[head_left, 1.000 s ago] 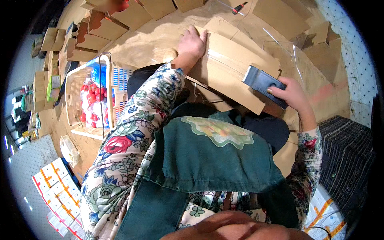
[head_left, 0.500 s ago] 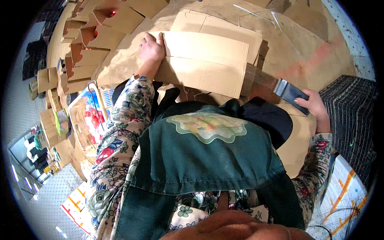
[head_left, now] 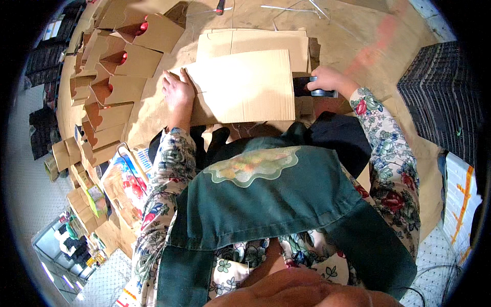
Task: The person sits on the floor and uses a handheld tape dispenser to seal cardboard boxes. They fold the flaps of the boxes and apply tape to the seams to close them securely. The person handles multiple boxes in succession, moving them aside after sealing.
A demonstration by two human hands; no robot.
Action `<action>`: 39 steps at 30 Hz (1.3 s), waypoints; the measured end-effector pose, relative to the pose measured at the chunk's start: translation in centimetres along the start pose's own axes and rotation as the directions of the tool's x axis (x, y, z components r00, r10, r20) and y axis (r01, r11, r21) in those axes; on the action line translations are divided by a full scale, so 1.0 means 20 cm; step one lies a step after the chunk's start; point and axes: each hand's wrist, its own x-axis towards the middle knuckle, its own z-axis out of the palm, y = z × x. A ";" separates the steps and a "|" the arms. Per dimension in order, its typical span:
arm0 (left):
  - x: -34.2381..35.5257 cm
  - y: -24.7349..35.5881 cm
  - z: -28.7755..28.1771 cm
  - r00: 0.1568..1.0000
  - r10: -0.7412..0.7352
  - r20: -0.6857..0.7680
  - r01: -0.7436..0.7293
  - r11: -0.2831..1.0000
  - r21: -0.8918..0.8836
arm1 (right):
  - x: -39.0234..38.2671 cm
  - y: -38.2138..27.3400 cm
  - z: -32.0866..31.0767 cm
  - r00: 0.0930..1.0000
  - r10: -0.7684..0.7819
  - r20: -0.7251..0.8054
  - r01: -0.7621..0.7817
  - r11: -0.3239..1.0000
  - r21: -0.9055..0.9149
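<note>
A brown cardboard carton (head_left: pixel 240 87) lies in front of me on the work surface. My left hand (head_left: pixel 179 96) rests against its left end with the fingers stretched out along the edge. At the opposite end my right hand (head_left: pixel 331 82) is closed round a tape dispenser (head_left: pixel 323 93) with dark and metallic parts. The dispenser's dark front end is close against the carton's right edge; whether tape joins them is unclear. Another piece of cardboard (head_left: pixel 253 41) lies flat just beyond the carton.
Cut-out cardboard boxes (head_left: pixel 123 87), some with red items inside, line the left. A tall black stack (head_left: pixel 445 97) stands at the right. Farther off are a red-and-black handled tool (head_left: pixel 220 7) and thin white strips (head_left: pixel 291 8). A tray with red pieces (head_left: pixel 134 184) sits left of me.
My right hand has brought the dispenser up and left to the carton's right end, and the stretch of clear tape between them no longer shows. My left hand stays at the left end.
</note>
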 end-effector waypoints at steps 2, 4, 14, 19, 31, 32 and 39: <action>-0.04 0.00 -0.02 1.000 -0.007 0.006 0.007 1.000 0.011 | -0.01 -0.08 0.03 0.999 0.037 -0.027 -0.039 0.995 -0.087; -0.04 0.01 -0.02 1.000 0.006 0.010 -0.006 0.998 -0.061 | 0.02 -0.16 0.10 0.991 0.120 -0.060 -0.129 0.972 -0.195; -0.17 0.16 0.03 0.918 0.395 -0.038 -0.381 0.904 0.197 | 0.47 -0.06 0.43 0.944 0.328 0.033 -0.169 0.568 -0.805; -0.42 0.55 0.06 0.606 0.790 0.090 -0.791 0.611 -0.039 | 0.40 -0.04 0.38 0.937 0.346 -0.056 -0.278 0.635 -0.720; -0.02 -0.34 -0.12 0.851 0.238 0.468 0.158 0.733 -0.661 | 0.05 -0.37 -0.04 0.944 0.287 -0.164 -0.329 0.781 -0.531; -0.06 -0.40 -0.09 0.646 0.390 0.656 0.501 0.432 -0.750 | 0.12 -0.39 -0.04 0.947 0.266 -0.178 -0.320 0.790 -0.523; -0.38 -0.55 0.00 0.697 -0.013 0.717 0.666 -0.357 -0.655 | 0.38 -0.47 -0.38 0.771 0.139 -0.621 -0.367 0.895 -0.255</action>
